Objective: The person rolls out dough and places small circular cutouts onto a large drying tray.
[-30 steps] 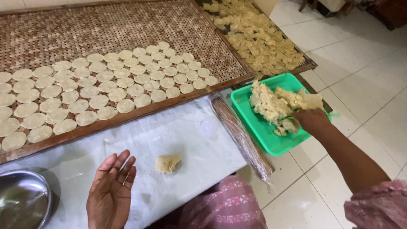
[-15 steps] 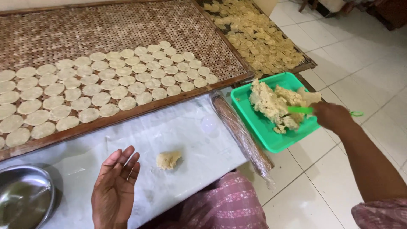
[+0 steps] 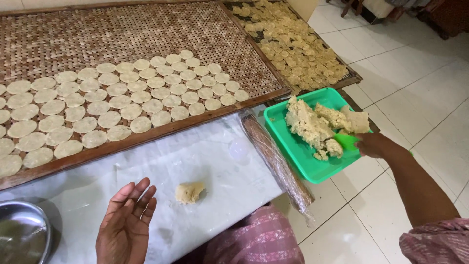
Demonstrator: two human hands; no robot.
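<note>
The fingers of the left hand (image 3: 125,225) are loosely spread and slightly curled, palm up, holding nothing; the hand hovers over the white plastic sheet (image 3: 146,166). Just beside its fingertips lies one small lump of dough (image 3: 189,192), alone on the sheet.

The fingers of the right hand (image 3: 375,145) are pressed together around one green scraper (image 3: 348,142), whose blade meets the dough mass (image 3: 317,124) in the green tray (image 3: 298,151). That mass shows as one broken heap of about four or five chunks.

One rolling pin (image 3: 276,159) wrapped in clear film lies at the sheet's right edge, between the lump and the tray. One metal bowl (image 3: 22,234) sits at the lower left corner.

Beyond the sheet, one woven bamboo rack (image 3: 146,24) in a wooden frame carries flat round dough discs (image 3: 122,105) in roughly five slanting rows, some sixty in all; its far half is bare weave. A second rack (image 3: 351,78) behind the tray holds a loose scatter of yellowish crisps (image 3: 293,44), too many and too overlapped to count.

The sheet covers a low work surface. The floor (image 3: 420,93) is of large pale tiles, and dark furniture legs show at the top right. Pink patterned cloth (image 3: 264,242) covers the person's lap.
</note>
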